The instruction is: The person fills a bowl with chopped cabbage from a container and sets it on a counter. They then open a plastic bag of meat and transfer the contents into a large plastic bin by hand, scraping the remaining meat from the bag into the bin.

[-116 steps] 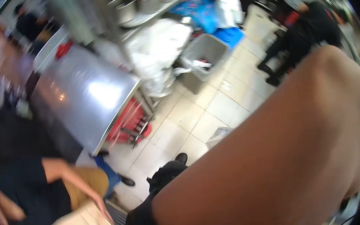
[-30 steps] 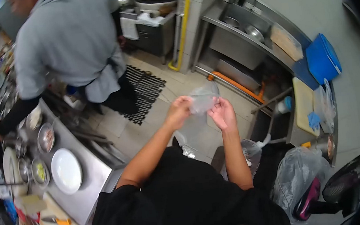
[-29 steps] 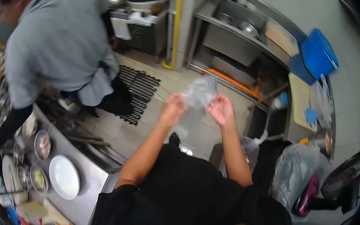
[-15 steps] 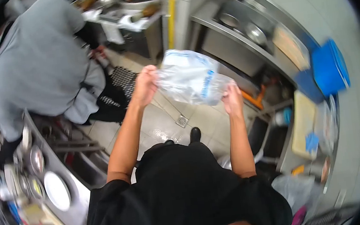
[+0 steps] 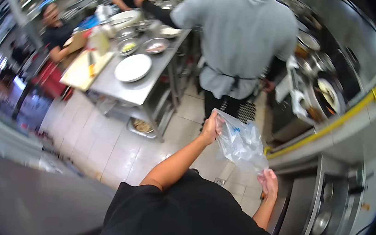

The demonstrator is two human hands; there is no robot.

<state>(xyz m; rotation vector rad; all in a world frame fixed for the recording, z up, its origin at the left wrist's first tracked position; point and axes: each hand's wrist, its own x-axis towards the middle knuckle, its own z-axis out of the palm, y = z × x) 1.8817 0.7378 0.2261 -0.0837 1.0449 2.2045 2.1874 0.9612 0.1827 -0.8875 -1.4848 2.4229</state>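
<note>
A translucent plastic bag (image 5: 242,143) with blue print stretches between my two hands, above the tiled floor. My left hand (image 5: 211,128) pinches its upper left corner. Lower down on the right, my right hand (image 5: 268,182) grips the opposite end. Both hands are closed on the thin plastic. The bag looks crumpled and flat, and nothing can be made out inside it.
A co-worker in a grey shirt (image 5: 248,31) stands just ahead. To the left is a steel table (image 5: 122,90) with a white plate (image 5: 133,68), bowls and a cutting board (image 5: 83,73). A wok (image 5: 329,94) sits at the right, beyond a yellow pipe (image 5: 328,127). Other people are farther back.
My view has swung left, from the sink and shelf side toward the steel table and the co-worker. The bag stays held in both hands and now slants down to the right.
</note>
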